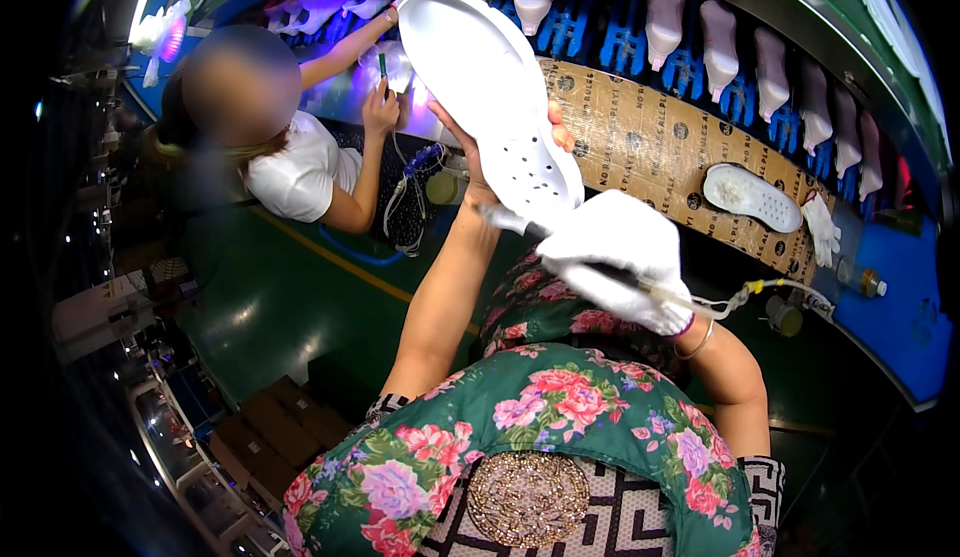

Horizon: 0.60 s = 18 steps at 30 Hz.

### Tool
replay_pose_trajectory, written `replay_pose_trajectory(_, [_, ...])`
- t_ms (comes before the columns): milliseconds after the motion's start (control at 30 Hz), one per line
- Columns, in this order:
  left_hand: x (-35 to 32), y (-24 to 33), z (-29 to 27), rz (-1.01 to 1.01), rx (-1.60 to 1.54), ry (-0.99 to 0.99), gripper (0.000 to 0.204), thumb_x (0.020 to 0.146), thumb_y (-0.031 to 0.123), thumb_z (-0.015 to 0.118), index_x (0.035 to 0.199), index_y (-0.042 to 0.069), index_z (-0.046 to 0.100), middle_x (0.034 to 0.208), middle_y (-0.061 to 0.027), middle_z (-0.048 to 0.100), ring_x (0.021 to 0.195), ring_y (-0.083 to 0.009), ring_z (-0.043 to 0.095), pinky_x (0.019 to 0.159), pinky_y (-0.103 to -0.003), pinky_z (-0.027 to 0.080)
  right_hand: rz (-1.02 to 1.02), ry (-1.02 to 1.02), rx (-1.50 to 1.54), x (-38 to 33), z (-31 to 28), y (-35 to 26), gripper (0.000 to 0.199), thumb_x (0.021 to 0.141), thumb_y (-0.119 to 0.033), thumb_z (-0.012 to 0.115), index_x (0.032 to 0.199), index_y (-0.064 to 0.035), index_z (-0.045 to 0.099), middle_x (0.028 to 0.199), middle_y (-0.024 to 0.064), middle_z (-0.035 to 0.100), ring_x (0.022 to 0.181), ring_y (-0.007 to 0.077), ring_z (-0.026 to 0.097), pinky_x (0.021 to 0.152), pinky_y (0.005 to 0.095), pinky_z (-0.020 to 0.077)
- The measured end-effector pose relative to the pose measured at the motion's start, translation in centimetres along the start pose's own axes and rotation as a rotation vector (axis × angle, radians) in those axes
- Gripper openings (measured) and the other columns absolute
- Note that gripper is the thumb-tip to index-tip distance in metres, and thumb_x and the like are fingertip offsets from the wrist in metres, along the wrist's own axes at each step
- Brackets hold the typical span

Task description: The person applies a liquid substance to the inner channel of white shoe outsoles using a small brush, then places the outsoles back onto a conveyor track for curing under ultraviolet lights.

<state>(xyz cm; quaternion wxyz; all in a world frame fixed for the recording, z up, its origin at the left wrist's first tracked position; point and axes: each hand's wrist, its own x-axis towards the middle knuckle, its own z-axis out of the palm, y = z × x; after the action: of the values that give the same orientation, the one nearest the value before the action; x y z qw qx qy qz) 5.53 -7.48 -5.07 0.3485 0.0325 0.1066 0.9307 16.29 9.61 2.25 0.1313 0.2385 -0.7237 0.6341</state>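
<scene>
A large white shoe sole [478, 69], with a raised rim and small holes toward its near end, is held up over the bench edge. My bare left hand [468, 162] is closed round it, fingertips showing at its right edge. My right hand [622, 255] wears a white glove and is closed round a brush [508, 220]. The brush's blurred tip is by the sole's near end; I cannot tell whether they touch. From the brush's rear end a clear tube [708, 307] runs off to the right. The glove hides most of the handle.
Pinkish shoe uppers [664, 22] stand on blue holders along the far side. A second sole [752, 197], a white glove [822, 229] and cardboard [625, 137] lie on the bench. A bottle [862, 279] is at right. Another person [300, 172] works at left, holding a green-handled tool [383, 65].
</scene>
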Motion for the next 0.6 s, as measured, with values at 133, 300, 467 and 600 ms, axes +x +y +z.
replay_pose_trajectory(133, [0.0,0.3,0.5,-0.018,0.088,0.01,0.121,0.062,0.101,0.037,0.128,0.001,0.051,0.098,-0.0208,0.063,0.082,-0.0342,0.064,0.07,-0.049,0.059,-0.086,0.013,-0.301,-0.2,-0.3,0.5,0.029,0.072,-0.003,0.079,0.099,-0.0116,0.075,0.096,0.0069,0.073,0.085,0.0252,0.07,0.073,0.0345,0.0534])
replay_pose_trajectory(300, [0.1,1.2,0.0,-0.073,0.161,0.083,0.123,0.062,0.102,0.033,0.131,0.001,0.05,0.096,-0.0218,0.064,0.078,-0.0342,0.067,0.068,-0.048,0.06,-0.018,-0.038,-0.062,-1.7,1.4,0.5,0.027,0.073,-0.002,0.079,0.098,-0.0113,0.075,0.092,0.0069,0.073,0.08,0.0233,0.07,0.071,0.0331,0.054])
replay_pose_trajectory(467, [0.0,1.7,-0.2,-0.13,0.251,0.071,0.123,0.064,0.101,0.033,0.137,0.003,0.047,0.101,-0.0244,0.065,0.075,-0.0351,0.07,0.06,-0.045,0.061,-0.001,0.071,-0.132,-0.7,0.4,0.5,0.027,0.074,-0.004,0.078,0.1,-0.0131,0.073,0.091,0.005,0.073,0.079,0.0244,0.069,0.071,0.0338,0.0536])
replay_pose_trajectory(600, [0.9,1.9,0.5,-0.196,0.317,0.036,0.121,0.066,0.098,0.038,0.139,0.002,0.044,0.1,-0.0254,0.065,0.074,-0.0353,0.07,0.059,-0.044,0.062,-0.216,0.003,-0.335,-2.4,2.0,1.6,0.04,0.068,-0.003,0.079,0.106,-0.0105,0.07,0.099,0.0086,0.071,0.083,0.0255,0.067,0.072,0.0378,0.0515])
